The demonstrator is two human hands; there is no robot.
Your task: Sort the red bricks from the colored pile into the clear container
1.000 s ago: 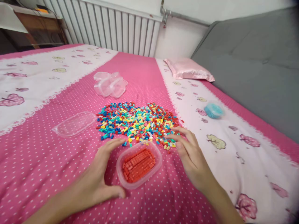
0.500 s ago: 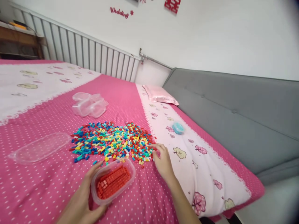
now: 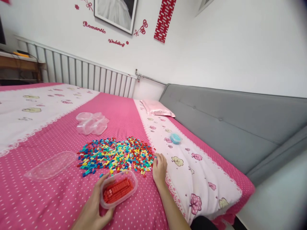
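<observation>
Red bricks (image 3: 118, 191) lie in a clear tub (image 3: 123, 200) just this side of a multicoloured pile (image 3: 117, 155); the left hand (image 3: 94, 203) grips the tub between thumb and fingers. At the pile's right edge, the right hand (image 3: 160, 168) curls, holding what, I cannot tell. Red wall lettering (image 3: 94, 27) beyond reads "Romantic" and "Wedding".
</observation>
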